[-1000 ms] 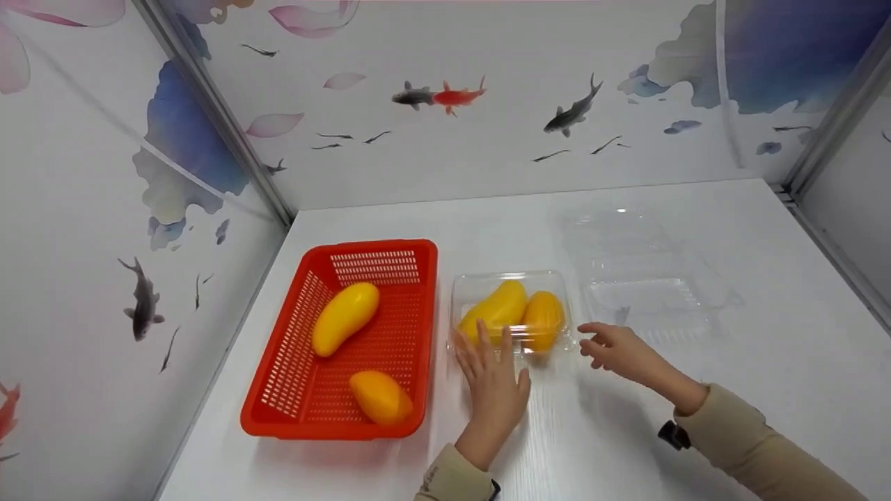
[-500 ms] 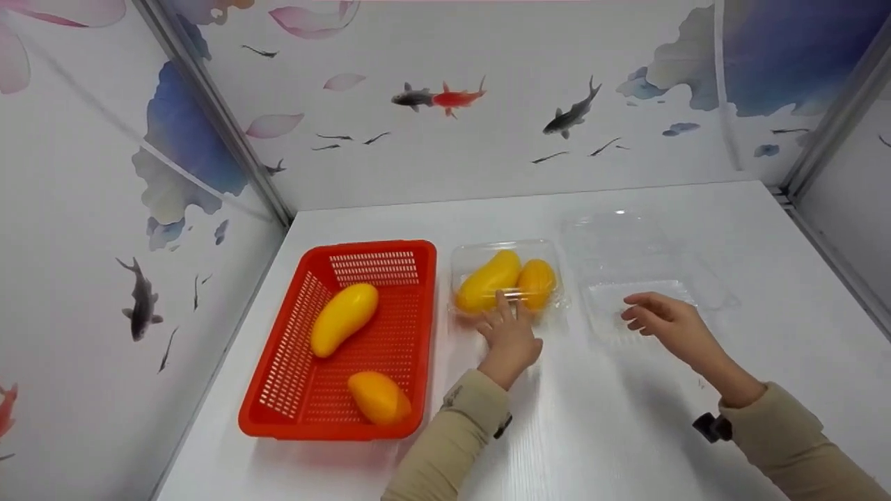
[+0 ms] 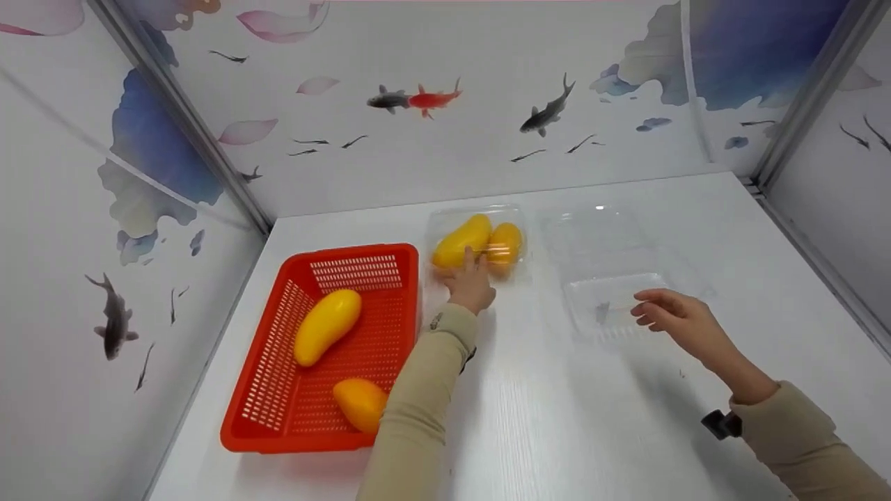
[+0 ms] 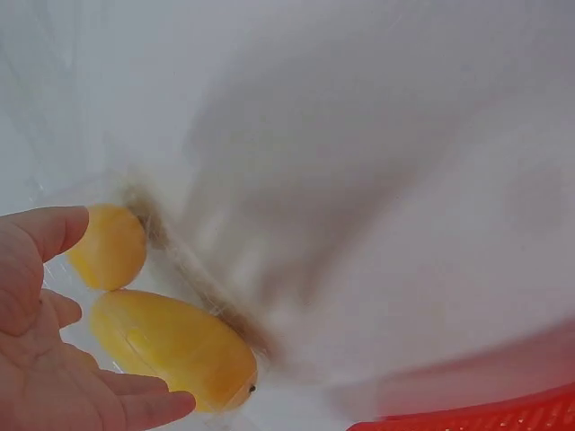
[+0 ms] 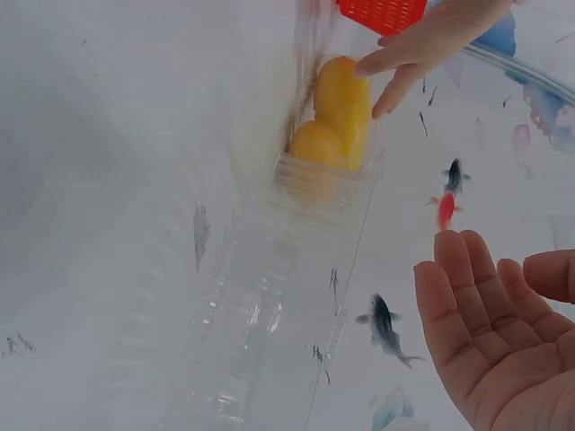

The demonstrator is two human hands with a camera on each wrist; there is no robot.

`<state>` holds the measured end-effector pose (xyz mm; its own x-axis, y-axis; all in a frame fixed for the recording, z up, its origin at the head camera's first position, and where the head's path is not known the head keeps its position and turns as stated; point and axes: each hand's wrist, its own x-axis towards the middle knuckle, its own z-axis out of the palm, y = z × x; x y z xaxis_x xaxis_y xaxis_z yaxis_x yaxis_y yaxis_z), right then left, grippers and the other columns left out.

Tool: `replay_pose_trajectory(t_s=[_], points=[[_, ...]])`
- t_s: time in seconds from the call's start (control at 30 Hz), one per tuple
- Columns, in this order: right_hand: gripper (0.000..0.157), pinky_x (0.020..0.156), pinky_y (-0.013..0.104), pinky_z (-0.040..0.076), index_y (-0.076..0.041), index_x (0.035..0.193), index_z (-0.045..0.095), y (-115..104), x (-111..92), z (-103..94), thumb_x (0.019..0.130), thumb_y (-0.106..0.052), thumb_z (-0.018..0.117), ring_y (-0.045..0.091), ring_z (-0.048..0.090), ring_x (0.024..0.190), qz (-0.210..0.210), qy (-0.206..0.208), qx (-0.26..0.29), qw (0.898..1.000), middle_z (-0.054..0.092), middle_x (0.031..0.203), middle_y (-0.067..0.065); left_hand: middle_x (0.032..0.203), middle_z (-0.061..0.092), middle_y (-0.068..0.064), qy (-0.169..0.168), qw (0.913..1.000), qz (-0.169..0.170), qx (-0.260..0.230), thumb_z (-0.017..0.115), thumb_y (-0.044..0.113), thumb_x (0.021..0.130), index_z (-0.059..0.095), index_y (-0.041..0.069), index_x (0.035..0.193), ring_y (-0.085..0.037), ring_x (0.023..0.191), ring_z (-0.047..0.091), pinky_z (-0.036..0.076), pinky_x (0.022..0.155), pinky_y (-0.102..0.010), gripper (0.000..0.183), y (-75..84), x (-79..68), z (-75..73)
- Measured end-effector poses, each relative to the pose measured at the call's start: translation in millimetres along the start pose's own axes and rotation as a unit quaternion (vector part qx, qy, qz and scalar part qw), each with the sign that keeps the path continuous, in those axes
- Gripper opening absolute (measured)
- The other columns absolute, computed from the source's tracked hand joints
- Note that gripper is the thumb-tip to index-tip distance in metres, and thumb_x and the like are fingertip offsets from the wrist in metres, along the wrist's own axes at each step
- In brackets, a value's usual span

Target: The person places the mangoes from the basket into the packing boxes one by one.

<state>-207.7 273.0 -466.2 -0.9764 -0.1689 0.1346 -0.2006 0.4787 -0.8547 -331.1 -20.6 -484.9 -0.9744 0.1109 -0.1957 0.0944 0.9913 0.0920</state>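
Item one: lidded clear plastic box (image 3: 518,217), far middle of the counter (image 3: 529,390), beyond and just right of the red basket (image 3: 409,306); contents, one long yellow fruit (image 3: 462,240) and one shorter yellow fruit (image 3: 505,249), side by side. Handling, as judged: box light, thin-walled, springy, slick, prone to dent under a hard squeeze; fruit firm and smooth, likely to roll. Best hold: low on both side walls, or a flat push at the near wall. Left grip (image 3: 472,285): fingers extended and spread at the box's near side, apparently touching, curled round nothing. Right grip (image 3: 679,321): fingers relaxed, thumb apart, nothing held; hovers near item two, a second clear box (image 3: 612,277), lid laid back, right of the first. Item three: the basket, perforated, holding two more fruit, one long, one stubby and partly behind the left sleeve.
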Motion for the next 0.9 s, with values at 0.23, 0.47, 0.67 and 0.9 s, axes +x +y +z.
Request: replay_pose_trajectory(t_s=[0.23,0.47,0.67,0.9], points=[[0.036,0.081,0.018,0.043,0.006,0.119,0.053,19,24,-31.1,0.096,-0.021,0.045,0.004,0.053,0.098,-0.014,0.103,-0.088,0.991,0.058,0.113,0.022,0.153,0.003,-0.016,-0.005,0.9984,-0.006,-0.056,0.051,0.034,0.092,0.017,0.012,0.147,-0.045,0.134,0.016,0.015,0.105,-0.061,0.068,4.7,-7.6,1.1],[0.046,0.093,0.061,0.028,0.017,0.125,0.041,66,61,-59.1,0.097,-0.020,0.040,0.054,0.031,0.117,0.048,0.056,-0.197,0.978,0.035,0.126,0.040,0.152,0.006,-0.012,-0.053,0.9875,0.001,-0.149,0.052,0.036,0.091,0.015,0.016,0.147,-0.038,0.134,0.021,0.022,0.107,-0.049,0.070,30.0,-24.3,16.4],[0.039,0.067,0.034,0.049,0.015,0.118,0.046,98,58,-57.2,0.097,-0.016,0.040,0.038,0.060,0.088,0.111,0.046,-0.159,0.980,0.051,0.110,0.037,0.148,0.027,-0.010,-0.090,0.9656,0.025,-0.243,0.044,0.041,0.094,0.024,0.011,0.145,-0.024,0.132,0.032,0.027,0.108,-0.036,0.062,45.8,-36.1,32.7],[0.054,0.059,0.020,0.049,0.012,0.135,0.025,102,48,-56.3,0.092,-0.013,0.046,0.001,0.057,0.068,0.140,-0.008,-0.107,0.984,0.055,0.103,0.027,0.128,0.054,-0.008,-0.087,0.9456,0.051,-0.309,0.045,0.037,0.095,0.042,0.010,0.136,-0.018,0.117,0.051,0.039,0.098,-0.031,0.050,52.7,-46.1,44.7]])
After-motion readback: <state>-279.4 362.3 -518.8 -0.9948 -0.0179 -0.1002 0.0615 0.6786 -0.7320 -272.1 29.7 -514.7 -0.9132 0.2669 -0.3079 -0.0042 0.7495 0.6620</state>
